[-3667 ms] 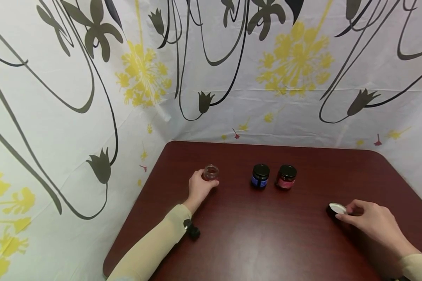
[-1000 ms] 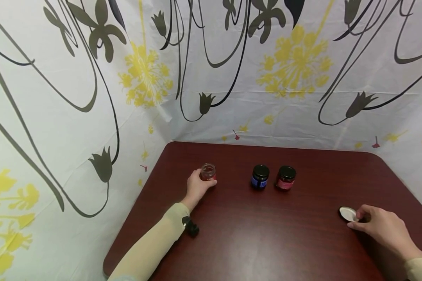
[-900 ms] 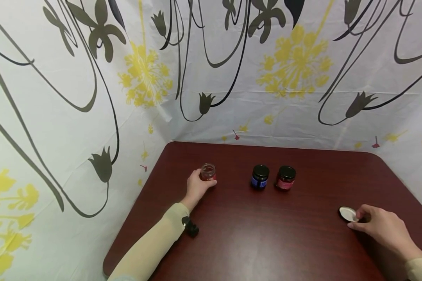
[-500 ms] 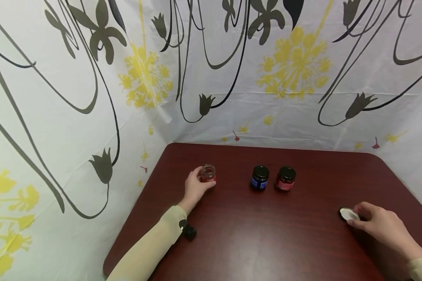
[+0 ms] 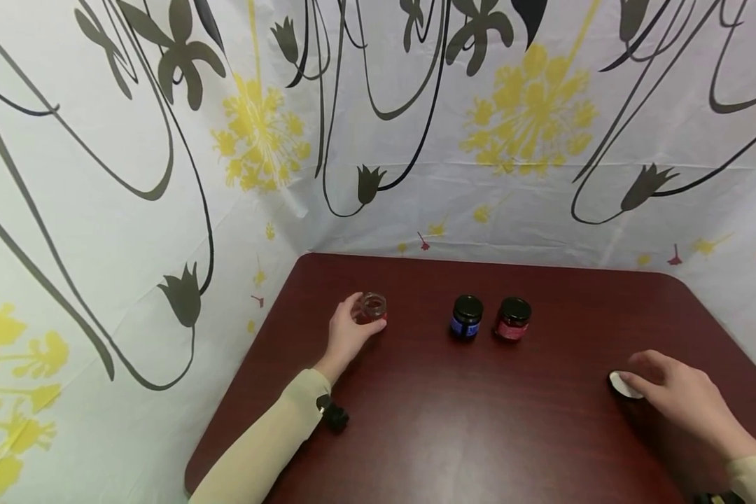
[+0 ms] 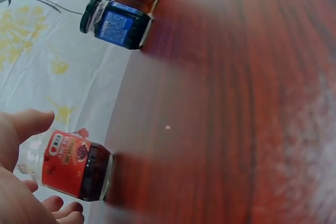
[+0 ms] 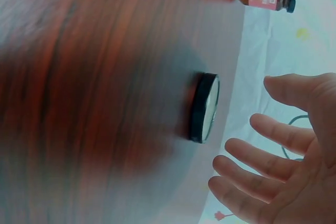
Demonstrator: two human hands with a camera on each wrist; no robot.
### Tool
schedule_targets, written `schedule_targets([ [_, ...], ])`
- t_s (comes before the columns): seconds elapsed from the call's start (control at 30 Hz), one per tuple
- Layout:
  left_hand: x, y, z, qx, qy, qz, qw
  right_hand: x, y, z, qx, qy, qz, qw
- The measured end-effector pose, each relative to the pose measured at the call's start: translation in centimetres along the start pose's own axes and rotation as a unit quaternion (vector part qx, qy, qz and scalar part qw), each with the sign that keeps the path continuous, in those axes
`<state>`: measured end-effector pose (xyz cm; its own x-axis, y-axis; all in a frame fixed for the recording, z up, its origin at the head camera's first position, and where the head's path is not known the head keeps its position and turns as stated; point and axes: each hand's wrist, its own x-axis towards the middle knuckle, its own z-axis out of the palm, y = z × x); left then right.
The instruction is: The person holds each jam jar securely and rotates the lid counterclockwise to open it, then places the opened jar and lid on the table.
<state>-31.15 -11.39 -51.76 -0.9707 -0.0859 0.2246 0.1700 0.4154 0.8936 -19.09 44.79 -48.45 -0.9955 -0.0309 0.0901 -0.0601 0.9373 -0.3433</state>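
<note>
An uncapped glass jar with a red label (image 6: 65, 163) stands upright on the table at the left. My left hand (image 5: 346, 334) is around it with the fingers spread; in the left wrist view the thumb stands off the glass and the hand (image 6: 23, 174) looks loose. At the right, a black lid (image 7: 198, 109) lies on the table with its white inside up (image 5: 624, 385). My right hand (image 7: 283, 156) hovers above and beside the lid, fingers spread and holding nothing; in the head view this hand (image 5: 689, 399) partly covers the lid.
A dark jar with a blue label (image 5: 465, 318) and a jar with a pink label (image 5: 512, 320), both with black lids, stand side by side at the table's back middle. A patterned cloth (image 5: 416, 140) hangs behind the dark red table (image 5: 479, 420).
My right hand has let go of the lid and lifted slightly, and the lid lies flat. My left fingers have spread and drawn back a little from the uncapped jar.
</note>
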Motion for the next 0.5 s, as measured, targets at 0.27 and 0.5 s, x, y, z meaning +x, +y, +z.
schedule_targets([
  [0.27, 0.0, 1.0, -0.6, -0.014, -0.001, 0.010, 0.9998, 0.1, -0.8, 0.0, 0.022, 0.025, -0.018, 0.9993],
  [0.5, -0.2, 1.7, -1.1, -0.013, 0.009, 0.020, 0.9997, 0.3, -1.8, -0.3, 0.037, 0.030, -0.024, 0.9986],
])
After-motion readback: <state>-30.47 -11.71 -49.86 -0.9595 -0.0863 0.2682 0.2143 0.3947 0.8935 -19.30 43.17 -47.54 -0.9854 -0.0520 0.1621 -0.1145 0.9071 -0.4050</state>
